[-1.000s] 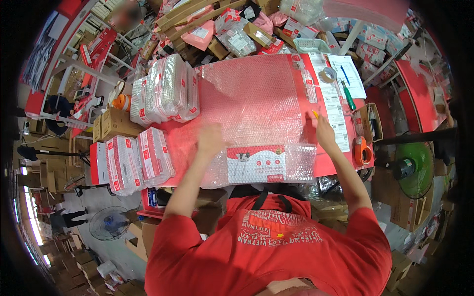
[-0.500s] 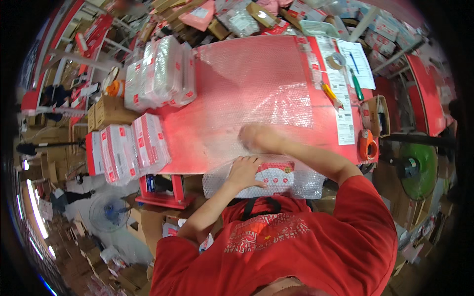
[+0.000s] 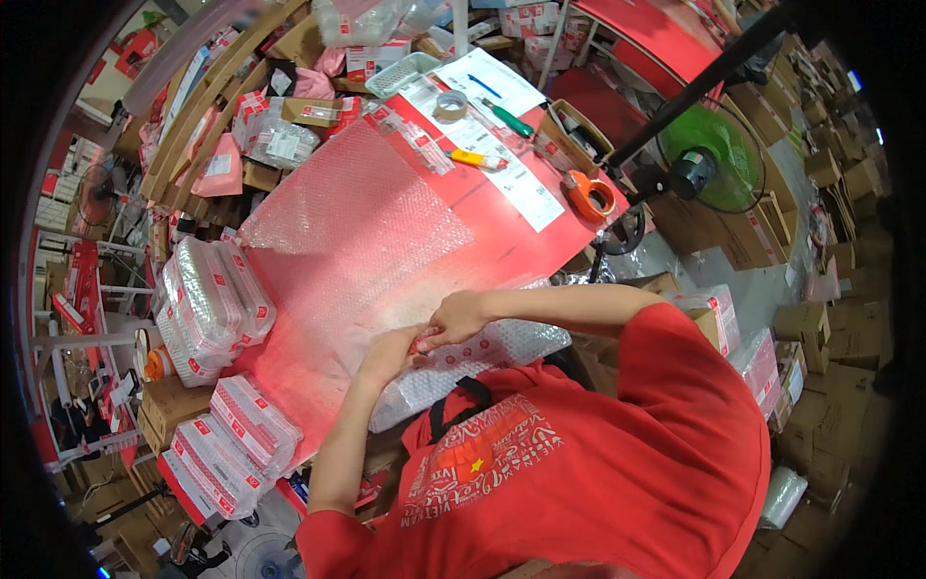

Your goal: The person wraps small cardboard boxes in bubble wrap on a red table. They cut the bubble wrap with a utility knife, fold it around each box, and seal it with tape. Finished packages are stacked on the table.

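My left hand (image 3: 388,353) and my right hand (image 3: 457,319) meet over the near edge of the red table. Their fingers are closed together around a small reddish spot; what they grip there is too small to make out. Right under them a box wrapped in bubble wrap (image 3: 502,349) lies at the table edge against my front, with red and white print showing through. From it a clear bubble wrap sheet (image 3: 338,207) stretches away across the table.
Wrapped parcels (image 3: 207,304) are piled on the left, with more wrapped boxes (image 3: 227,449) nearer. At the far right lie a tape roll (image 3: 449,106), a yellow cutter (image 3: 477,160), a green-handled tool (image 3: 508,120) and an orange tape dispenser (image 3: 588,196). A green fan (image 3: 709,164) stands beyond.
My right hand has come down and back to my left hand, and both fingers now close together. The left hand has left its flat rest on the wrapped box. The view has turned to the right.
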{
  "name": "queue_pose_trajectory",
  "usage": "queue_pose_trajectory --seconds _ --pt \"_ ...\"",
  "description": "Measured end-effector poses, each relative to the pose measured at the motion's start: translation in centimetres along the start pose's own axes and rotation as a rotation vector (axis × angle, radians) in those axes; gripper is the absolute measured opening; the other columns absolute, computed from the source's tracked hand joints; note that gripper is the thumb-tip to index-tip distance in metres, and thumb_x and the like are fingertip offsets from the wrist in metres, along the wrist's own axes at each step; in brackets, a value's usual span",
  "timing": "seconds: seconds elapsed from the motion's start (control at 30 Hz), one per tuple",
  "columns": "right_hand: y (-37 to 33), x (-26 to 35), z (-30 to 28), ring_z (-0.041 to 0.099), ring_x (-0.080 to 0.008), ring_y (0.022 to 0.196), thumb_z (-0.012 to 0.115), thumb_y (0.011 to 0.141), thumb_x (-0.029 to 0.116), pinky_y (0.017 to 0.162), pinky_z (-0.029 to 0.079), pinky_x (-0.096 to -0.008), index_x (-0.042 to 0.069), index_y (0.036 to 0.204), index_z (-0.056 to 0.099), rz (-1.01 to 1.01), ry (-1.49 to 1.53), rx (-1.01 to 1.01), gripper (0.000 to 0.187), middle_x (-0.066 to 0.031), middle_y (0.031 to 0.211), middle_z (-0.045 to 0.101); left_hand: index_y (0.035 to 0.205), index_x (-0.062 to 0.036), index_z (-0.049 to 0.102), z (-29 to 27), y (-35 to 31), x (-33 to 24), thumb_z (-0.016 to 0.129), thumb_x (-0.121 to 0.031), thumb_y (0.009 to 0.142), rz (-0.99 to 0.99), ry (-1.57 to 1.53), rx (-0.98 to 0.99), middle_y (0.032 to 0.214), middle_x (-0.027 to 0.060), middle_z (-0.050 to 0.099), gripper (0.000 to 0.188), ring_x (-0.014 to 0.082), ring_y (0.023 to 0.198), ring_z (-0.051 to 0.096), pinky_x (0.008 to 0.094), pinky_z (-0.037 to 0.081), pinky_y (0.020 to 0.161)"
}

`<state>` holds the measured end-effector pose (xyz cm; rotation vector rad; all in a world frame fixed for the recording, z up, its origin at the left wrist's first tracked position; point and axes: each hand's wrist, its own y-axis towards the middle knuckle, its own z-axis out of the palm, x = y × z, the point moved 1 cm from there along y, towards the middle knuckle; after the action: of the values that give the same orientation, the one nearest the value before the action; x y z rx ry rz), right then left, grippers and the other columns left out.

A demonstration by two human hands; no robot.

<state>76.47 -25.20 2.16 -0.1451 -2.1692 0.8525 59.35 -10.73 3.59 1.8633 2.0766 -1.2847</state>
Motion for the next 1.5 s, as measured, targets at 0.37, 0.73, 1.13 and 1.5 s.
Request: queue_pose_trajectory --seconds 0.37,0.73,1.13,1.5 --pt "-16.9 -31.1 -2.2 0.069 -0.0415 0.110 0.083 0.089 0.035 0.102 0.049 -0.0572 0.002 0.119 0.069 0.797 -0.378 -1.299 0.047 -0.0196 0.110 0.075 0.165 -0.0126 0.047 6.1 1.8 -1.3 0.056 -0.017 0.097 0.160 0.648 -0.750 0.172 0.0086 0.045 0.069 0.0317 0.160 0.041 0.0474 0.036 0.129" --pt "-11.2 -6.7 -2.4 0.075 -0.0368 0.097 0.092 0.080 0.029 0.084 0.057 -0.0472 0.000 0.127 0.060 -0.341 0.448 -0.851 0.064 -0.0181 0.104 0.075 0.155 -0.0101 0.060 4.4 1.4 -2.6 0.060 -0.032 0.102 0.146 0.428 -0.701 0.159 0.0154 0.057 0.057 0.0353 0.145 0.055 0.0455 0.043 0.122" --pt "-10.4 -2.1 -1.2 0.071 -0.0458 0.091 0.080 0.085 0.023 0.075 0.059 -0.0556 0.011 0.142 0.057 -0.414 -0.117 -0.853 0.063 -0.0264 0.116 0.066 0.124 -0.0082 0.075 0.9 2.7 -0.2 0.067 -0.030 0.111 -0.235 -1.567 -0.456 0.109 -0.0002 0.077 0.026 0.0097 0.093 0.068 0.0272 0.052 0.081" --pt "-4.8 1.9 -3.5 0.075 -0.0379 0.083 0.071 0.093 0.032 0.073 0.062 -0.0491 0.012 0.122 0.073 -0.303 -0.621 -0.508 0.035 -0.0215 0.106 0.070 0.122 -0.0023 0.071 3.0 5.3 12.0 0.059 -0.039 0.108 -0.578 -0.043 -0.814 0.110 0.0197 0.076 0.042 0.0326 0.103 0.074 0.0450 0.058 0.088"
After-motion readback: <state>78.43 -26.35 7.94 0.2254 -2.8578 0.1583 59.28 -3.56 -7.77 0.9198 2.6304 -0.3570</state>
